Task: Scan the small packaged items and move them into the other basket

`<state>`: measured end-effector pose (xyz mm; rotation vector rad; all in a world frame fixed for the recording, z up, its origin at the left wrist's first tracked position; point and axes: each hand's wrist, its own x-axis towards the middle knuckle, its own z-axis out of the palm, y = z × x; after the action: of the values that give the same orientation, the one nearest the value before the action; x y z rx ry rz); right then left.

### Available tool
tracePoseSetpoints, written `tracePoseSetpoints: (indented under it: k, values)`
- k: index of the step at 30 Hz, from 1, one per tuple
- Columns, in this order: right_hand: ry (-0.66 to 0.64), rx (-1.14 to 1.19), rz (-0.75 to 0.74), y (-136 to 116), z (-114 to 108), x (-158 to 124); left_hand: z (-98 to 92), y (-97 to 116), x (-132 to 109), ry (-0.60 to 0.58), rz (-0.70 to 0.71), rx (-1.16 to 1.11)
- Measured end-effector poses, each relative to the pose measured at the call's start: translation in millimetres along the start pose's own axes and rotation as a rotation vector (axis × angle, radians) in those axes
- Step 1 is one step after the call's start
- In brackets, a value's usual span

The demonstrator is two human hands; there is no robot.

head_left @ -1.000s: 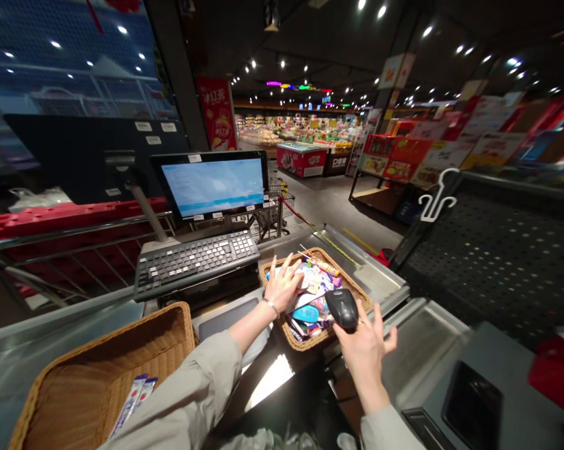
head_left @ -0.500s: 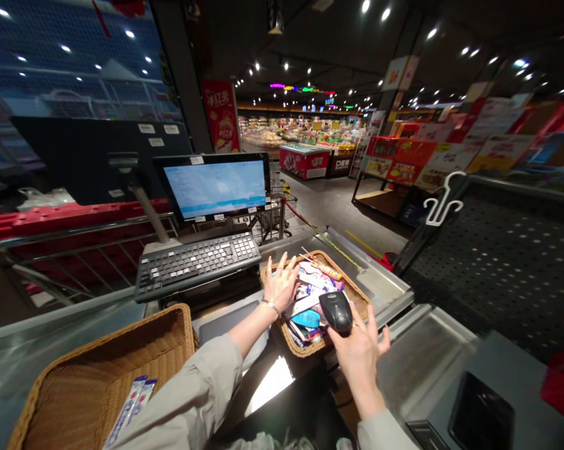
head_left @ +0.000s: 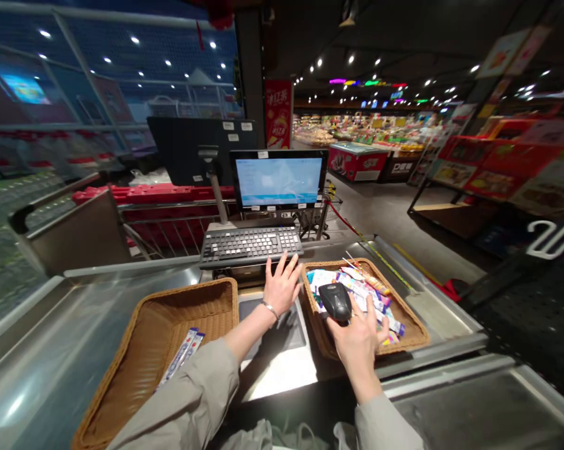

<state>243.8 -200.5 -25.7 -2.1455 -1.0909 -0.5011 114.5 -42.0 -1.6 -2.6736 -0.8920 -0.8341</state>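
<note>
My left hand (head_left: 282, 286) hovers with fingers spread between the keyboard (head_left: 250, 245) and the right wicker basket (head_left: 410, 328), holding nothing. My right hand (head_left: 358, 337) grips a black barcode scanner (head_left: 336, 300) over that basket, which is full of several small colourful packets (head_left: 359, 289). To the left, a second wicker basket (head_left: 136, 350) holds two narrow blue-and-white packets (head_left: 182, 353).
A lit monitor (head_left: 280, 181) stands behind the keyboard on a steel checkout counter (head_left: 52, 350). A flat scanner plate (head_left: 275, 331) lies between the baskets. Red carts and a rail are behind; shop shelves (head_left: 497, 175) and a white hook (head_left: 551, 234) stand to the right.
My left hand has come out of the right basket and now sits left of it, near the keyboard. The view has swung left. My right hand still holds the scanner.
</note>
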Motion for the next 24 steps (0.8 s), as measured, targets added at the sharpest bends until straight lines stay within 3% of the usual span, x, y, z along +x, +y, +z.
tracePoseSetpoints:
  k: [10, 24]
  values:
    - [-0.141, 0.104, -0.117, -51.1, 18.8, -2.8, -38.8, -53.2, -62.9, -0.023, -0.196, 0.148]
    - [-0.244, 0.209, -0.343, -98.9, 47.9, -26.3, -70.6, -121.2, -159.8, -0.145, -0.453, 0.251]
